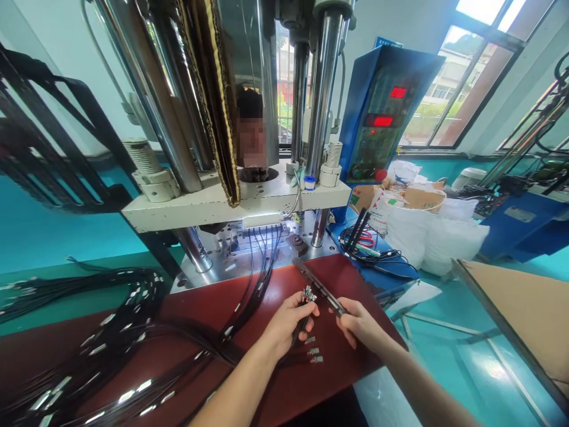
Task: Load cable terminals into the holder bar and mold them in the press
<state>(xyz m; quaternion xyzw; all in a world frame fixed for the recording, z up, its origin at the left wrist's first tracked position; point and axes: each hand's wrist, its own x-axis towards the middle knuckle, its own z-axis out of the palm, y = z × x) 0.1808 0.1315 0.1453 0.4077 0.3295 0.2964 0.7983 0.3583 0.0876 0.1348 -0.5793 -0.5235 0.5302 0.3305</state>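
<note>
My left hand [287, 323] is closed on a small bunch of cable ends with metal connectors [307, 293], held above the dark red table mat [186, 332]. My right hand [360, 323] grips the near end of a long, narrow metal bar [317, 287] that lies slanted on the mat toward the press. The connector tips sit close to the bar. A few loose connectors [313, 351] lie on the mat between my hands. Black cables [260, 273] run from the mat into the lit mould [262, 231] under the press platen.
A vertical press with chrome columns [322, 89] stands just behind the mat. A big heap of black cables [111, 350] covers the left. A blue control cabinet [382, 112] and white bags [435, 234] are at the right, and a person is partly seen behind the press.
</note>
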